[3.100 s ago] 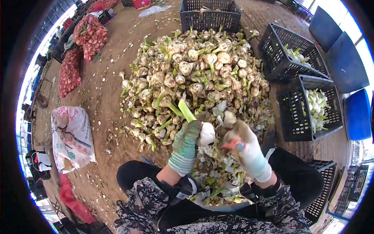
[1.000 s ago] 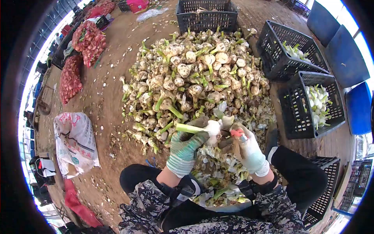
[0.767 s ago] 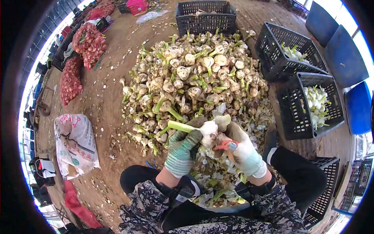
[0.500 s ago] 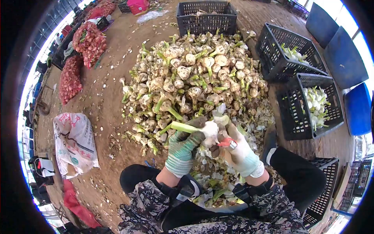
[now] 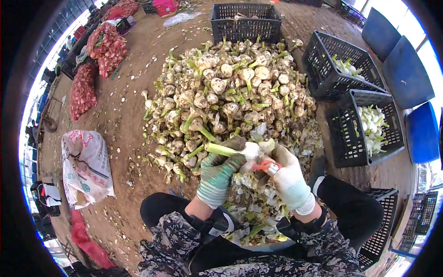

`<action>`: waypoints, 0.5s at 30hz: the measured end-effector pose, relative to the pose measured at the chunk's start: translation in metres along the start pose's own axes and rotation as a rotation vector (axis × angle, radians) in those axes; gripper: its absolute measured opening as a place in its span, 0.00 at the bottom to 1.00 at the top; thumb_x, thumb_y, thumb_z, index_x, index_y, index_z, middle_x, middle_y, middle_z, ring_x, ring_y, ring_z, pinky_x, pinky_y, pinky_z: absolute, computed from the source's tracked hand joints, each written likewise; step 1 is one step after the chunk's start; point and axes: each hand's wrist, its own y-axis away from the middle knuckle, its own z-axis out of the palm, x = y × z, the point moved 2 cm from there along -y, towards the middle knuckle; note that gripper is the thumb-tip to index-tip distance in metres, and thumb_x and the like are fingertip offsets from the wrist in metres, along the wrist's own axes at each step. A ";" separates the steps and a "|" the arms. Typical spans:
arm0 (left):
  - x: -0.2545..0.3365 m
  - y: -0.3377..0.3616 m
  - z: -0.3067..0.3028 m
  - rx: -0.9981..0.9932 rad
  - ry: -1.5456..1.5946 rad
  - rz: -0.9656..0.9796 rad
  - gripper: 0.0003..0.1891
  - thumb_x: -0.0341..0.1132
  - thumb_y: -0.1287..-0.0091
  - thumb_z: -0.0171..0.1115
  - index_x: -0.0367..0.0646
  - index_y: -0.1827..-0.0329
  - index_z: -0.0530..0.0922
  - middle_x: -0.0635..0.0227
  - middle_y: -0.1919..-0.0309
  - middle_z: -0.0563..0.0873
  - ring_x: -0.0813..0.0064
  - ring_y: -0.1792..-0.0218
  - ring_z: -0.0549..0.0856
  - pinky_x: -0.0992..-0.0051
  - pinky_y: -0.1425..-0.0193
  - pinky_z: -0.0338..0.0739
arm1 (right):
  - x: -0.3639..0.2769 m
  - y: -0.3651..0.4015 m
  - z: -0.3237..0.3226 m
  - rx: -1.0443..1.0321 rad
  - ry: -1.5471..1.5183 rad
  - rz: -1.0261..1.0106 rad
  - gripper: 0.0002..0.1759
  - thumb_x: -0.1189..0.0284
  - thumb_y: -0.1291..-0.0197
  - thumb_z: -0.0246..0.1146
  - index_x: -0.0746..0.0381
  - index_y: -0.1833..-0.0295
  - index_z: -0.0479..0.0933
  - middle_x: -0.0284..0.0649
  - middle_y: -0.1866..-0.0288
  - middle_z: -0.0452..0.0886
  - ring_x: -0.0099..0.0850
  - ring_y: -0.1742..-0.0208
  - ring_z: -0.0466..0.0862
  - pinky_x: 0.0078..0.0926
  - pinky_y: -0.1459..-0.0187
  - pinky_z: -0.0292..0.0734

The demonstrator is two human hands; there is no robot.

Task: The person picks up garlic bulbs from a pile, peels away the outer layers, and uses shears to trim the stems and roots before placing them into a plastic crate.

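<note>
Left hand (image 5: 220, 173): gloved, closed round the neck of a garlic bulb (image 5: 251, 150); the green stalk (image 5: 221, 149) is pointed left, so the root end is presented to the right hand.
Right hand (image 5: 288, 177): gloved, closed on a red-handled cutter (image 5: 264, 165), which is laid against the bulb's base.
Bulb location: between the hands, above the peelings (image 5: 251, 203), just short of the pile (image 5: 230, 92).
Change: 3.1 s ago the stalk was held upright with the hands apart; now it is levelled and the hands have met.

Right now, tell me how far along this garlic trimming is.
Done: clean white bulbs lie in two black crates, and peelings litter the ground. In hand: the left hand holds a garlic bulb while the right hand holds a red-handled tool against it. Left: the big heap of dirty bulbs.
</note>
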 end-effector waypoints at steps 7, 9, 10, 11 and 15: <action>-0.003 -0.006 -0.013 -0.023 0.517 -0.171 0.20 0.33 0.40 0.62 0.36 0.46 0.72 0.61 0.53 0.80 0.69 0.52 0.80 0.71 0.46 0.75 | 0.020 0.004 -0.029 -0.072 0.725 0.070 0.18 0.77 0.44 0.57 0.73 0.47 0.69 0.45 0.53 0.78 0.30 0.54 0.79 0.23 0.52 0.73; -0.011 -0.007 -0.014 0.013 0.476 -0.277 0.19 0.35 0.38 0.59 0.36 0.46 0.72 0.61 0.53 0.80 0.70 0.53 0.80 0.72 0.47 0.75 | 0.014 0.001 -0.021 -0.021 0.231 -0.227 0.22 0.79 0.49 0.59 0.70 0.46 0.69 0.49 0.48 0.75 0.33 0.49 0.77 0.27 0.49 0.71; -0.018 -0.009 -0.016 -0.026 0.468 -0.302 0.18 0.37 0.36 0.57 0.36 0.47 0.73 0.62 0.54 0.80 0.71 0.54 0.80 0.72 0.47 0.75 | -0.009 -0.001 -0.014 -0.048 0.548 -0.378 0.23 0.78 0.52 0.61 0.68 0.46 0.70 0.48 0.50 0.75 0.36 0.51 0.78 0.28 0.50 0.72; -0.017 -0.008 -0.014 -0.030 0.468 -0.301 0.18 0.37 0.36 0.57 0.36 0.47 0.73 0.62 0.54 0.80 0.71 0.54 0.80 0.72 0.47 0.75 | -0.023 -0.004 -0.008 -0.077 0.867 -0.525 0.25 0.78 0.55 0.63 0.66 0.47 0.71 0.47 0.53 0.75 0.39 0.53 0.78 0.30 0.52 0.73; -0.015 -0.009 -0.011 -0.028 0.580 -0.346 0.13 0.36 0.36 0.57 0.38 0.52 0.75 0.64 0.58 0.81 0.73 0.58 0.81 0.72 0.51 0.77 | -0.028 -0.014 0.000 -0.222 1.022 -0.749 0.24 0.76 0.60 0.65 0.63 0.51 0.73 0.46 0.60 0.74 0.44 0.59 0.77 0.32 0.58 0.73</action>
